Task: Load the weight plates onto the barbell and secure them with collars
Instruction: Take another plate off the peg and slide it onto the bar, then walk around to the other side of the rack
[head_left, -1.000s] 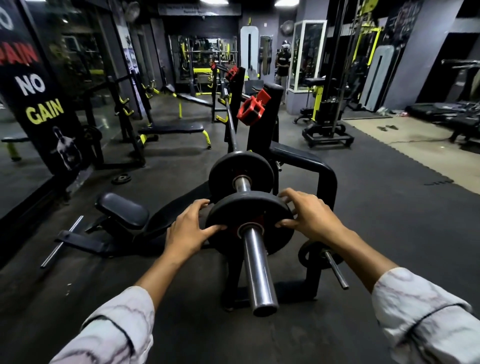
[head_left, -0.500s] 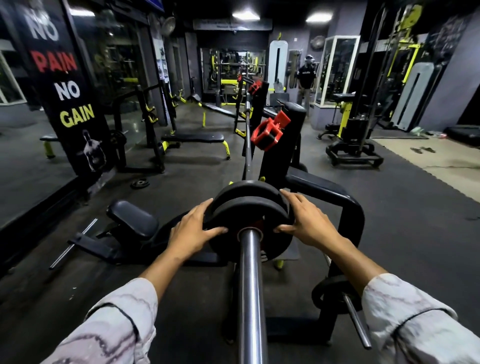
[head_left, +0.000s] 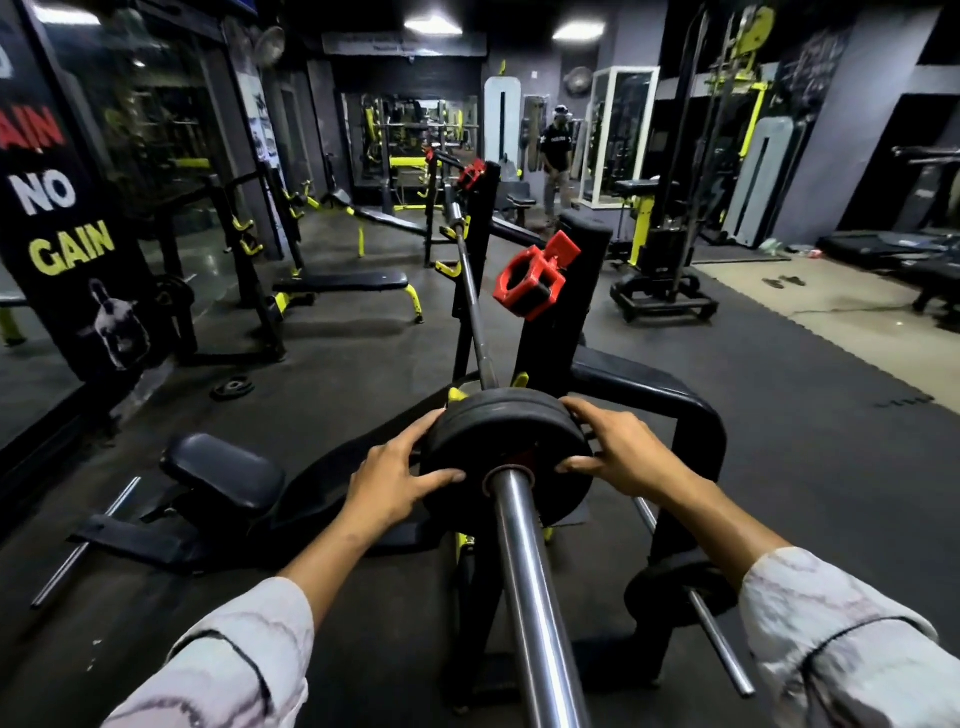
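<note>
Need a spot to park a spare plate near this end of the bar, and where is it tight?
Free: the dark mat right of the rack's curved arm, and floor left of the padded seat. Bare sleeve runs toward the camera. Crowded: around the plates, with left hand, right hand and red collar close.

My sleeves (head_left: 218, 670) are pale grey-white, streaked with darker marble-like veins. The weight plates (head_left: 506, 441) under my fingers are matte black, with a bit of red showing at the hub. The barbell (head_left: 530, 571) sleeve is shiny silver steel. A bright red collar (head_left: 530, 280) sits on the black rack post (head_left: 566, 312). Yellow hooks (head_left: 448, 267) stand out on the black frames. The banner (head_left: 67, 223) is black with red, white and yellow letters. The floor (head_left: 810, 415) is dark grey.
</note>
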